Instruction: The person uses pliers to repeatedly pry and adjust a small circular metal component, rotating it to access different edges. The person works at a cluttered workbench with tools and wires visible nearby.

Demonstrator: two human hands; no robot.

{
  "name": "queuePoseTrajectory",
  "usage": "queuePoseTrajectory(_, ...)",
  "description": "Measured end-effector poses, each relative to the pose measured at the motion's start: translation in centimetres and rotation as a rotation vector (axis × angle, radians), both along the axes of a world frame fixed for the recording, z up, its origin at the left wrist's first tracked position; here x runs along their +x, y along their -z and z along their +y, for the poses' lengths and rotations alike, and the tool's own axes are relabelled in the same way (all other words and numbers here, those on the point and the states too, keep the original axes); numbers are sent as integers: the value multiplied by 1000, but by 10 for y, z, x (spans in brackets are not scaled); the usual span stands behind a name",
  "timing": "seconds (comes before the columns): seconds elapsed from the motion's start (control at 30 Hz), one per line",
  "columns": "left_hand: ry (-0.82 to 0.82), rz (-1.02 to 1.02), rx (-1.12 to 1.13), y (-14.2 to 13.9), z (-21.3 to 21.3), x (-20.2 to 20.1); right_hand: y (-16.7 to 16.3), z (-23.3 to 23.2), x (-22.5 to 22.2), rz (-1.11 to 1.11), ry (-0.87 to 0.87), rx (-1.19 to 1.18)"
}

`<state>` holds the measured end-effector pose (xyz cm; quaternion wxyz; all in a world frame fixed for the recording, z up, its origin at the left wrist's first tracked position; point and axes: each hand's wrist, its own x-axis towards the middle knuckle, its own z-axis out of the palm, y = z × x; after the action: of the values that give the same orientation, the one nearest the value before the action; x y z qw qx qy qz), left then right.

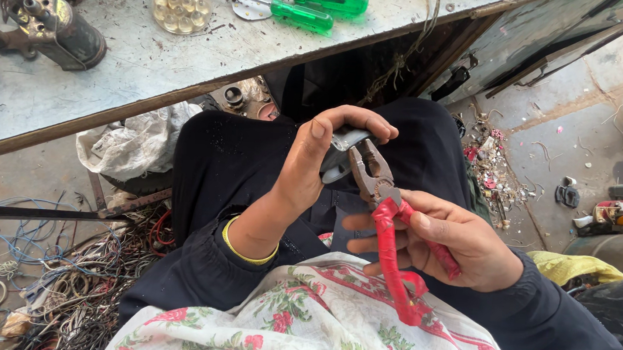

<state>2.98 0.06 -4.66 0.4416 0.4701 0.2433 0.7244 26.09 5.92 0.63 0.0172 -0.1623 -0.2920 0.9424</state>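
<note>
Pliers with red-wrapped handles sit over the person's lap, jaws closed on a small grey metal piece. The right hand is curled shut around the handles; the left hand grips the metal piece with bent fingers. Above, two green screwdrivers lie on the workbench; tangled wires litter the floor.

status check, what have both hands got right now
Right hand gripping red-handled pliers. Left hand holding small grey metal part at the plier nose. Work over the lap, nothing between the hands.
</note>
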Motion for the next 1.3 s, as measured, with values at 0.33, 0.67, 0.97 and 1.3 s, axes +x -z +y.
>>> queuePoseTrajectory(0.33, 108, 41, -135, -6, -6, -9, 9, 5, 5, -34, -37, 170)
queuePoseTrajectory(0.67, 92, 32, -95, -7, -4, -8, 5, 2, 4, -61, -29, 215)
queuePoseTrajectory(0.97, 61, 63, -83, -4, -1, -10, 16, 2, 12, 19, 17, 130)
queuePoseTrajectory(1.3, 61, 65, 4, -1, 1, -6, 5, -6, 4, 90, -32, 65)
